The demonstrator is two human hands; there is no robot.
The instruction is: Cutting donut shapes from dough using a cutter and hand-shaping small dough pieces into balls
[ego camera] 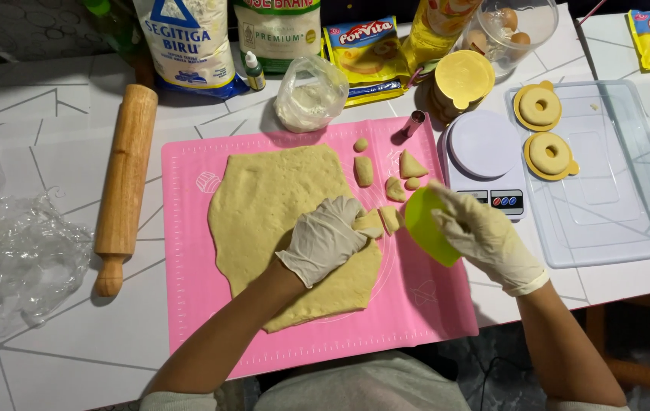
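Up top, yellow packets [367, 47], left hand [325, 240] pinching dough piece [371, 221], right hand [485, 236] gripping green scraper [425, 228]

A white table [51, 99] fills nearly the whole view, its top crossed by thin grey lines that form angular, geometric shapes. Taking this table as the landmark, its far edge runs along the top of the view, where a dark strip of patterned surface [20, 27] shows beyond the table's far left corner. Below the table's near right edge lies a dark, mottled floor [492, 358]. A brownish wooden piece of furniture [641, 346] stands on that floor, just under the table's near right corner. Light falls evenly on the tabletop, brightest toward its far right, with soft shadows thrown to the near left of whatever stands on it.
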